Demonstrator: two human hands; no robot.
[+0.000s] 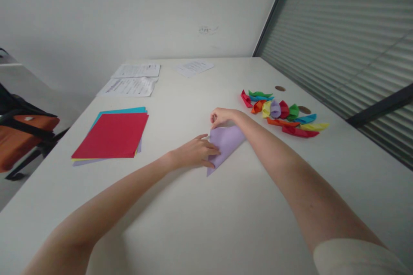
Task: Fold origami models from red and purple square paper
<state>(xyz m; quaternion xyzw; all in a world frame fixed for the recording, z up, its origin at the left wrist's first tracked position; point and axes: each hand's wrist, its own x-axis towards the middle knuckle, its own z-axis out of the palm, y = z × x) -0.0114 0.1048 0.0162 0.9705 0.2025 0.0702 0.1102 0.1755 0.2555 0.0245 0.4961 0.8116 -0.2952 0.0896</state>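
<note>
A light purple sheet of paper (pixel 226 144), folded into a triangle, lies on the white table between my hands. My left hand (pixel 200 151) rests on its left side with the fingers spread and the fingertips on the paper. At the far left corner of the sheet, my right hand (pixel 222 117) has its fingers pinched together on the paper's edge. The right forearm passes over the sheet's right end and hides part of it.
To the left lies a stack of coloured paper (pixel 112 135), red on top. Several folded paper pieces (pixel 275 108) sit at the right. Printed sheets (pixel 129 87) are at the back left. An orange chair (pixel 27 133) stands beyond the left edge, window blinds (pixel 342 38) along the right.
</note>
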